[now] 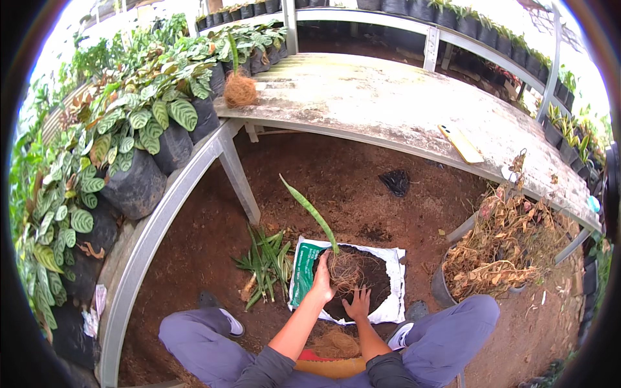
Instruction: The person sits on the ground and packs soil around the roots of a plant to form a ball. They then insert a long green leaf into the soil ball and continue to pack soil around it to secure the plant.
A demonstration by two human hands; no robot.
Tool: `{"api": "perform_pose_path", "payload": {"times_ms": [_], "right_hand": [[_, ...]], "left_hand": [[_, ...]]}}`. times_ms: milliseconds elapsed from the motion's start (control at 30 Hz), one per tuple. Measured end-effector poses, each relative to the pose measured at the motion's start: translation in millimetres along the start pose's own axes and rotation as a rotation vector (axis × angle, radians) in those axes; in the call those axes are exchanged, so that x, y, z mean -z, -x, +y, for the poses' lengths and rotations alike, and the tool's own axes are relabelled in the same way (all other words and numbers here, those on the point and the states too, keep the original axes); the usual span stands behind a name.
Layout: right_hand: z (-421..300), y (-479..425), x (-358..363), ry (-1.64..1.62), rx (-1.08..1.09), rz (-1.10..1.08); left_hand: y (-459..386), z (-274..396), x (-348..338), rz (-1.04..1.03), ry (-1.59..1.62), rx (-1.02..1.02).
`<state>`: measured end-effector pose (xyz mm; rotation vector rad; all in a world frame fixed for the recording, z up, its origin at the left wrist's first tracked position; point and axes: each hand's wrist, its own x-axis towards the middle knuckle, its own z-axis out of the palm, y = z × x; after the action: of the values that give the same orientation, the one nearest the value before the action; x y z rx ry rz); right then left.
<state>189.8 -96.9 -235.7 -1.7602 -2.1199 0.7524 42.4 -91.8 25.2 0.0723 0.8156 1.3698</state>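
A long green snake plant leaf (313, 211) rises, leaning left, from a ball of brown coconut fibre (347, 271) above an opened white and green soil bag (395, 291). Around the upper left side of the ball, near the leaf's base, my left hand (323, 279) is holding it. My right hand (358, 303) has its fingers spread at the ball's lower edge, over the dark soil (381, 279) in the bag. More loose fibre (335, 342) lies between my legs. Left of the bag, a pile of cut green leaves (267, 264) rests on the ground.
A corrugated bench (349, 97) stands ahead, bearing a fibre ball with a leaf (240, 89) and a yellow phone (461, 144). Potted leafy plants (138, 116) line the left. A tub (440, 286) of dried plants sits right. Black plastic (395, 182) lies on the ground.
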Motion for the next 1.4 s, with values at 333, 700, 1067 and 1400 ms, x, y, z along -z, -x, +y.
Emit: {"api": "perform_pose_path", "payload": {"times_ms": [333, 700, 1067, 1400], "right_hand": [[-33, 7, 8, 0.171, -0.035, -0.071], [-34, 10, 9, 0.196, -0.114, -0.172], [-26, 20, 25, 0.207, -0.080, -0.234], [-15, 51, 14, 0.086, 0.284, 0.160]], "left_hand": [[-7, -6, 11, 0.100, -0.048, -0.007], [-22, -21, 18, 0.080, -0.064, 0.039], [-3, -14, -19, 0.085, -0.051, 0.018], [-9, -18, -10, 0.043, 0.008, 0.006]]}}
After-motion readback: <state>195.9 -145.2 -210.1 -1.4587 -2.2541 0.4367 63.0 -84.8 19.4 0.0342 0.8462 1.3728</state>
